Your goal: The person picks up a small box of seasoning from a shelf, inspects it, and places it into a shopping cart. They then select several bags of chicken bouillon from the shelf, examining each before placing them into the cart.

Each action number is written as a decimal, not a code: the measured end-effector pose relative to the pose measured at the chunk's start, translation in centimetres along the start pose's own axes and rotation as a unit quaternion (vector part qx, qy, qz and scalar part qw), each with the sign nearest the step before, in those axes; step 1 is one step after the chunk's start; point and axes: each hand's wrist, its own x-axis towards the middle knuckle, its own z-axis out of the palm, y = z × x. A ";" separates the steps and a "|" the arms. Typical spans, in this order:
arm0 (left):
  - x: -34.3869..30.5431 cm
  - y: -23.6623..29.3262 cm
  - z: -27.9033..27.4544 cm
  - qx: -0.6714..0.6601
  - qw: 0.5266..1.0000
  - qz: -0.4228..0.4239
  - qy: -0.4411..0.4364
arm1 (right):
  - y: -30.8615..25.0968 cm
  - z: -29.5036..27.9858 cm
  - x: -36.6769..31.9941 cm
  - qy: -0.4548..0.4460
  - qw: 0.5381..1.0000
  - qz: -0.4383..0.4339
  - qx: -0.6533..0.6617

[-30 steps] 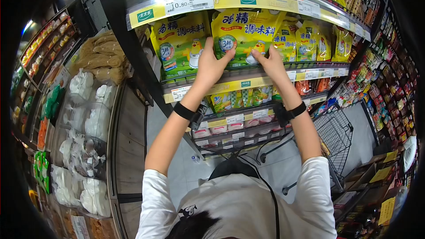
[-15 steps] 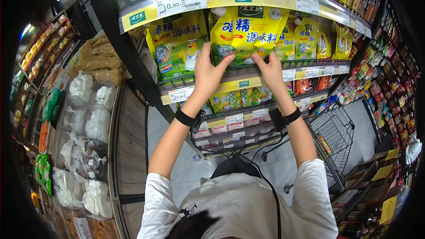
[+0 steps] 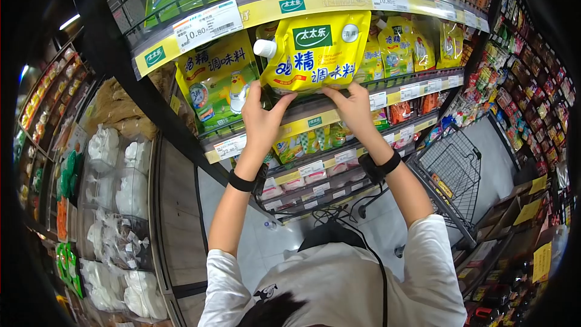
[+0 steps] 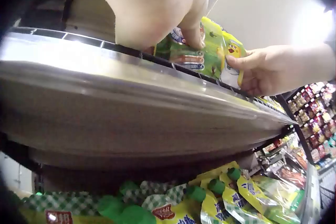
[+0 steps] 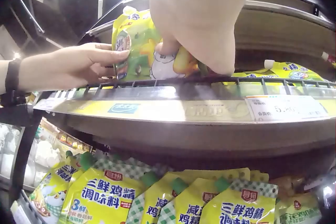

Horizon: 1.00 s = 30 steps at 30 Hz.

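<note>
1. Store shelf (image 3: 298, 128) stands before us, with yellow packages (image 3: 212, 88).
2. Our left hand (image 3: 262, 122) and our right hand (image 3: 354, 110) both grip the capped pouch (image 3: 316, 54) low, at the shelf's front.
3. Its bottom perhaps touches the rail (image 5: 152, 82).

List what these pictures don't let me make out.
- Head view: lower front of the held yellow pouch, tilted from sight.
- Head view: smallest print on the left 10.80 tag, too small.
- Left wrist view: part of that pouch, behind the left hand.
</note>
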 end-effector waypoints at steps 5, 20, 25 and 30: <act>-0.3 0.1 0.0 0.023 1.000 0.003 0.001 | 0.2 -0.3 -0.2 -0.018 0.999 0.028 0.010; -2.4 4.0 1.8 -0.030 0.962 0.250 -0.107 | -2.8 -7.3 -7.6 0.008 0.993 0.008 -0.119; -4.9 7.9 5.5 -0.118 0.944 0.124 -0.283 | -7.0 -13.8 -12.8 -0.023 0.972 0.091 -0.217; -6.6 9.3 12.8 -0.148 0.904 0.081 -0.394 | -7.9 -20.1 -16.4 0.022 0.960 0.233 -0.151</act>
